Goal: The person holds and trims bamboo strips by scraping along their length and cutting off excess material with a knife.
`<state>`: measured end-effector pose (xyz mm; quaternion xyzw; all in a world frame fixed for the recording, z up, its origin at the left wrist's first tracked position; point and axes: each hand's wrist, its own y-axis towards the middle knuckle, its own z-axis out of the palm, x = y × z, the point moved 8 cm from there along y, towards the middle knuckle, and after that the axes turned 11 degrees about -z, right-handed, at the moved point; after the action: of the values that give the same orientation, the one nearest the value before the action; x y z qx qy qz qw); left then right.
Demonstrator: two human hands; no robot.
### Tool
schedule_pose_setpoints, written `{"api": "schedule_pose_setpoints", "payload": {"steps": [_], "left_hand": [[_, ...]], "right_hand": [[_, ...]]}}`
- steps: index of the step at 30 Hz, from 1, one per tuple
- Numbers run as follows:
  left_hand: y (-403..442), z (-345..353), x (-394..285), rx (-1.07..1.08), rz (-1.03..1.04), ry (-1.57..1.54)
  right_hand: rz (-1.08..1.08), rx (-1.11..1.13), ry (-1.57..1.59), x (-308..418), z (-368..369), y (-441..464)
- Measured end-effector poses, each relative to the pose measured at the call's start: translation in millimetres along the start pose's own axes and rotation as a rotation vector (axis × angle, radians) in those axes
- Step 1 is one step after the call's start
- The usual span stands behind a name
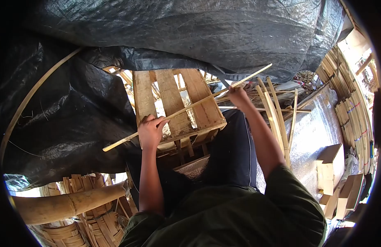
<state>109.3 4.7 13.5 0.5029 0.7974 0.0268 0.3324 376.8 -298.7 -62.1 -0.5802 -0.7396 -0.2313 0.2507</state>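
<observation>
Strip: we see one long, pale strip (190,106), bamboo by the look of it, slanting over the wooden crate (168,90), its lower end out past the left hand and its upper end beyond the right.
Left hand: the left hand (149,130) is curled closed around the strip towards its lower end, which we take to be for steadying it and setting its angle.
Right hand: the right hand (238,97) is closed, seemingly on the handle of a grey blade (225,82); we cannot tell whether it also grips the strip beside it.
Blade: it crosses the strip near the upper end, so we judge the wide gap between the hands leaves it room.
Crate: it stands right before the knees (231,144), probably to keep the work within easy reach.
Loose strips: several (282,136) lean together just beside the right forearm, perhaps to be handy.
Tarp: the black sheet (178,33) hangs beyond the crate, likely as shelter.
</observation>
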Motion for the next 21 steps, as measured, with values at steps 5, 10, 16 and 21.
{"api": "schedule_pose_setpoints", "payload": {"steps": [5,10,16,21], "left_hand": [[1.5,-1.9,-3.0,-0.047,0.041,0.004],[2.0,-1.9,-0.1,-0.040,0.001,-0.007],[-1.4,-2.6,1.9,-0.024,-0.009,0.020],[0.9,-1.9,-0.9,-0.033,0.008,0.046]], "right_hand": [[0.049,0.075,0.150,-25.5,26.9,12.3],[0.163,0.236,0.236,-47.1,21.3,25.7],[0.174,0.121,0.227,2.5,7.3,-10.1],[-0.043,-0.003,0.145,-8.0,19.9,2.4]]}}
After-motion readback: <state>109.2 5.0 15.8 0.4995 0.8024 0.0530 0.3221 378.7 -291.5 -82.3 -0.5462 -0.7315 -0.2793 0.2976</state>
